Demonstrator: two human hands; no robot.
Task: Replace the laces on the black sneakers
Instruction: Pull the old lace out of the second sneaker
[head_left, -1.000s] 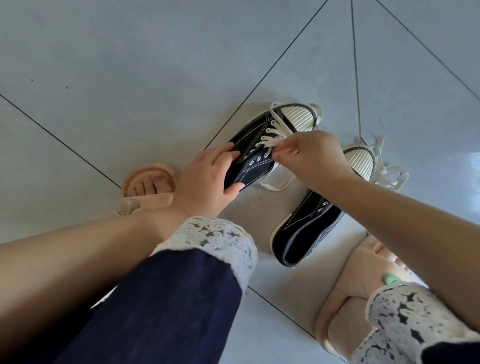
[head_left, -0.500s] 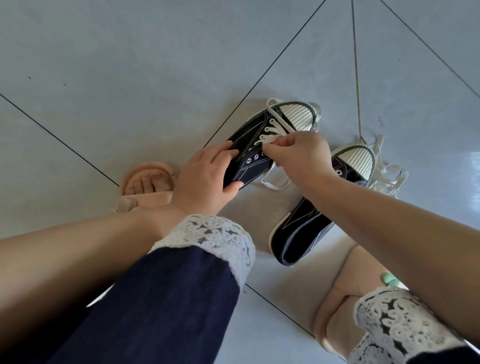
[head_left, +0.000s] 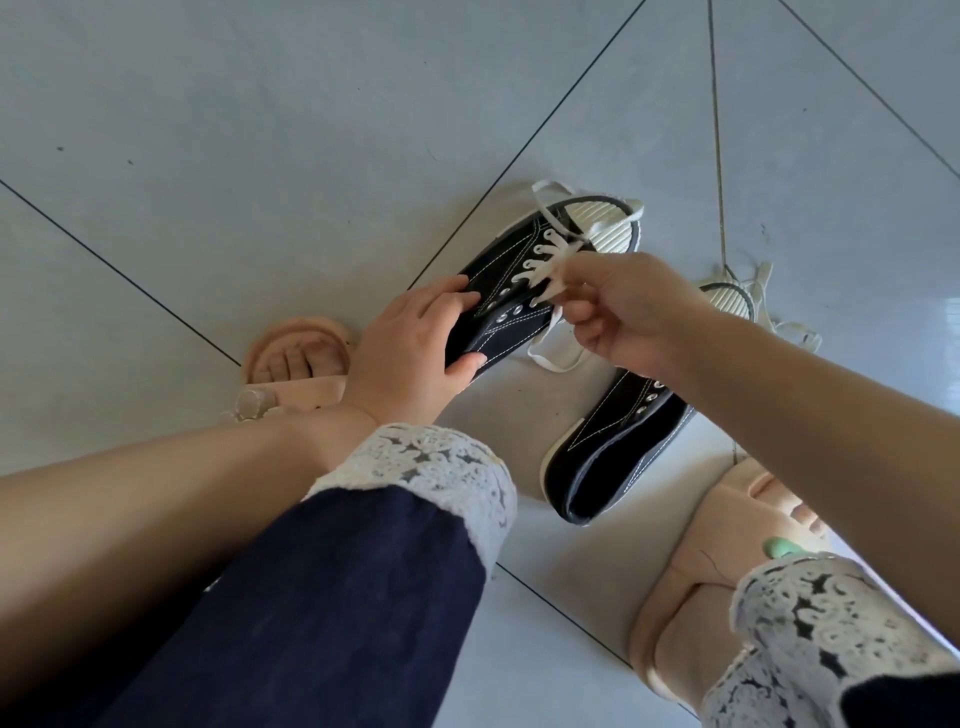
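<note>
A black canvas sneaker with a ribbed white toe cap lies on the tiled floor, its white lace threaded through the front eyelets. My left hand grips the sneaker's heel end, thumb underneath. Over the tongue, my right hand pinches the lace, and a loose loop of it trails on the floor. The second black sneaker lies to the right, partly hidden by my right forearm, with a loose white lace beside its toe.
My two feet in peach sandals flank the shoes: left sandal, right sandal. Dark trouser legs with white lace cuffs fill the lower view. Grey floor tiles with dark grout lines spread all around.
My right hand has drawn the lace up and to the right, away from the eyelets. My left hand has kept its hold on the sneaker's heel end.
</note>
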